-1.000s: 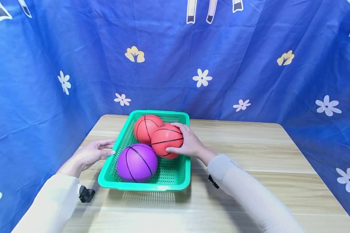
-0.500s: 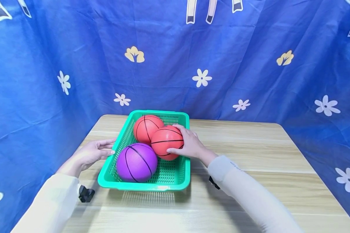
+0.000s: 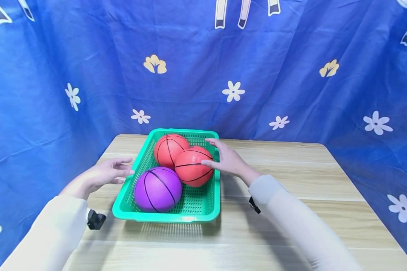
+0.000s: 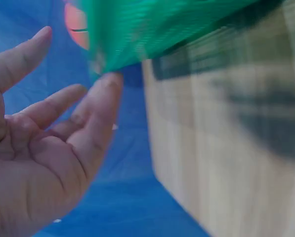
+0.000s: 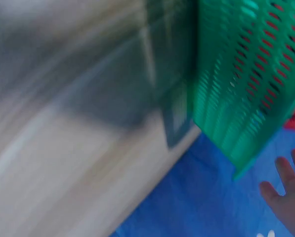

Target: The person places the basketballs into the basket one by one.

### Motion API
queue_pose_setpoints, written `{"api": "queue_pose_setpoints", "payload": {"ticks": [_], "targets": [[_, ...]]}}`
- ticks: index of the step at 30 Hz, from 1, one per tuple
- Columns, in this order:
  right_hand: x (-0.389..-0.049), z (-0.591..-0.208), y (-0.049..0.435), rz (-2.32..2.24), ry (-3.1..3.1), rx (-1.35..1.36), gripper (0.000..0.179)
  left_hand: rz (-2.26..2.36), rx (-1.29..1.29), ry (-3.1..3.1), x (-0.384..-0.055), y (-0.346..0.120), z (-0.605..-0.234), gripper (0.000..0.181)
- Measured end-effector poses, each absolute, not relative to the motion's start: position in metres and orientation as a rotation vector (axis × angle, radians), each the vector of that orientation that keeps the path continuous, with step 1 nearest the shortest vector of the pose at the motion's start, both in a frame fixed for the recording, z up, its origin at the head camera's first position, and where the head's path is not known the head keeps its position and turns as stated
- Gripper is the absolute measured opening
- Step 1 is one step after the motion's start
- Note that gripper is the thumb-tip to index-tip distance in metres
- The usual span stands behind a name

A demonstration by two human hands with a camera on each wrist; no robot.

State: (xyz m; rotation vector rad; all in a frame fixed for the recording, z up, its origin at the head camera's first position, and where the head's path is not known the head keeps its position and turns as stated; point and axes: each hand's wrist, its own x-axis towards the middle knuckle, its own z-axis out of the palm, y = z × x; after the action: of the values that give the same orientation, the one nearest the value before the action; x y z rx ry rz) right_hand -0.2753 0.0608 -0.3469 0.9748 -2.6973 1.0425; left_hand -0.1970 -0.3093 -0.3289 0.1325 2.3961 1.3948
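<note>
A green plastic basket (image 3: 203,217) stands on the table with three small basketballs inside. The purple basketball (image 3: 158,190) lies at the near left, one red basketball (image 3: 169,150) at the far left, and another red basketball (image 3: 192,169) against the right side. My left hand (image 3: 105,174) is beside the basket's left rim, fingers spread and holding nothing; in the left wrist view its fingertips (image 4: 110,81) are close to the basket wall, and contact is unclear. Over the right rim, my right hand (image 3: 228,160) has its fingers apart beside the nearer red basketball, gripping nothing.
The wooden table (image 3: 285,180) extends to the right of the basket and in front of it. A blue curtain (image 3: 190,101) with white flowers hangs behind the table and along both sides. Each wrist wears a small black camera (image 3: 96,219).
My right hand has let go of the nearer red basketball and drawn back to the right, its fingers spreading. My left hand has shifted slightly up and away from the rim.
</note>
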Motion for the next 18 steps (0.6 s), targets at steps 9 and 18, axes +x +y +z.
{"api": "queue_pose_setpoints", "payload": {"ticks": [9,18], "targets": [[-0.280,-0.310,0.099,1.024,-2.705,0.833,0.060,1.000,0.196,2.678,-0.196,-0.270,-0.267,0.088],[-0.276,-0.284,0.126,0.957,-2.778,0.694,0.061,0.813,0.336,2.955,-0.187,-0.218,-0.235,0.088]]}}
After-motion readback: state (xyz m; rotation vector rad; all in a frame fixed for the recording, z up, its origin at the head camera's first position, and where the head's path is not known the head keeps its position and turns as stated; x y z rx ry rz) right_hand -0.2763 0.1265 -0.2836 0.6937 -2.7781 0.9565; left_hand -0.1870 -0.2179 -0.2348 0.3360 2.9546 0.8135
